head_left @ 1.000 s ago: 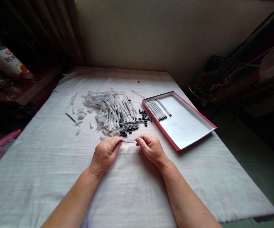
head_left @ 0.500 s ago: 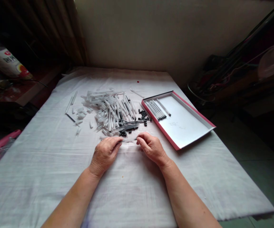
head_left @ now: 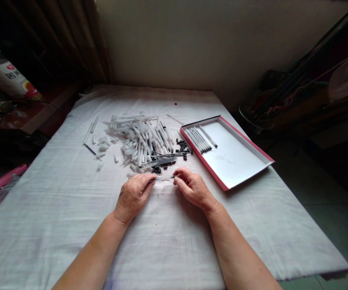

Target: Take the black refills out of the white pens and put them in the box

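Observation:
Between my two hands lies a clear pen barrel (head_left: pixel 164 177), held level just above the cloth. My left hand (head_left: pixel 135 194) is closed around its left part. My right hand (head_left: pixel 191 186) pinches its dark right end between thumb and forefinger. Just beyond my fingers spreads a pile of clear pen barrels and caps (head_left: pixel 139 135). Thin dark refills (head_left: pixel 162 161) lie along the pile's near side, with small black plugs (head_left: pixel 182 147) to their right. Whether a refill sits inside the held barrel is hard to make out.
A shallow red-edged white box lid (head_left: pixel 237 155) stands at the right, with several pens (head_left: pixel 197 140) in a row inside. A white cloth (head_left: pixel 71 225) covers the table. At the left are a labelled jar (head_left: pixel 9 76) and a pink plastic item (head_left: pixel 1 187) beside the table edge.
Almost nothing differs. My right fingertips have loosened very slightly at the barrel's dark end; both hands stay in the same place.

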Motion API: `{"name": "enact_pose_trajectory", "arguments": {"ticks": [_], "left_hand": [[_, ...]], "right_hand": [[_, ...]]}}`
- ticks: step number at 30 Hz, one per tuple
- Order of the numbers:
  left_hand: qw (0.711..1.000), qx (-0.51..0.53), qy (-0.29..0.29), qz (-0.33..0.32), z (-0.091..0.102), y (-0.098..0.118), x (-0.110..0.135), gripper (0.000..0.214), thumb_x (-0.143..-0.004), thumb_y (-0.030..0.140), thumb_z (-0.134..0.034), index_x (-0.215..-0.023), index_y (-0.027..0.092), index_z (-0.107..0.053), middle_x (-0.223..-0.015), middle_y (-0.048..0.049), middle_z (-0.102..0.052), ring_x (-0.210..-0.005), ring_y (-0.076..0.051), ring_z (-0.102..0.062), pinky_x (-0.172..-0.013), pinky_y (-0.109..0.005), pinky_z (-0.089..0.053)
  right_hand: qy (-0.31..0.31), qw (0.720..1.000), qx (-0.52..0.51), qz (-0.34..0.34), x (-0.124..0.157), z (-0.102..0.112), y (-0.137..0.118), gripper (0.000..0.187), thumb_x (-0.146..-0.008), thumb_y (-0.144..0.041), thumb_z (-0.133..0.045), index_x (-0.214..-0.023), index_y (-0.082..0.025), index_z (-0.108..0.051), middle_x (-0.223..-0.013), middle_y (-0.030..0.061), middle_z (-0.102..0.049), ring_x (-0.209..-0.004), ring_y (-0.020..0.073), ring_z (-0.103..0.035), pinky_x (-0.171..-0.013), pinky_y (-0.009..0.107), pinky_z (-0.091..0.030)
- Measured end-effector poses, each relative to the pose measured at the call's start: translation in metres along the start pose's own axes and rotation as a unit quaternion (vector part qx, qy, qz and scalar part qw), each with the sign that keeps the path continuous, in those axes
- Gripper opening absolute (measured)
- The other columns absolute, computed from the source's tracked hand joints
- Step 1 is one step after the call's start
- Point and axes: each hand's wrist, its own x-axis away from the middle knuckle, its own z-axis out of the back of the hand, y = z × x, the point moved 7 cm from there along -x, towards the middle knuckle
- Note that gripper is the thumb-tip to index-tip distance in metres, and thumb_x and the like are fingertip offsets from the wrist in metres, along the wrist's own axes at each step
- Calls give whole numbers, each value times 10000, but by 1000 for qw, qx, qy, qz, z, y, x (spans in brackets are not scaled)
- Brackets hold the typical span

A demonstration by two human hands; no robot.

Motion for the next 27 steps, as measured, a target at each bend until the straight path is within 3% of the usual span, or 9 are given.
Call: {"name": "enact_pose_trajectory", "arguments": {"ticks": [5, 11, 20, 27], "left_hand": [[1000, 5, 0, -4, 1, 2, 0, 191, -939, 252, -528, -1056, 193, -667, -963, -67, -749, -876, -198, -695, -813, -318, -542], [1000, 8, 0, -3, -1, 1, 1, 190, -938, 245, -529, -1058, 197, -669, -963, -66, -753, -880, -200, -697, -810, -317, -541], [999, 45, 3, 8, -2, 1, 0, 198, -931, 257, -544, -1056, 233, -696, -963, -45, -766, -881, -187, -705, -832, -306, -537], [999, 15, -27, 28, 1, 1, -3, 271, -947, 394, -517, -1039, 205, -688, -932, -59, -757, -816, -193, -695, -762, -304, -515]], "right_hand": [[3, 1000, 25, 12, -1, 0, 0, 179, -933, -306, -480, -814, -223, -585, -684, 7, -669, -621, 149, -616, -642, 257, -451], [-11, 999, 34, 18, 0, 0, -2, 102, -906, -274, -499, -905, -222, -588, -711, 9, -681, -639, 161, -623, -653, 264, -451], [-2, 999, 31, -6, -1, -2, -1, 341, -942, -325, -446, -618, -225, -484, -558, -13, -590, -531, 130, -543, -586, 242, -404], [20, 1000, -11, -15, -1, 6, 2, 378, -947, -341, -441, -600, -212, -523, -557, -16, -581, -521, 118, -525, -599, 234, -408]]}}
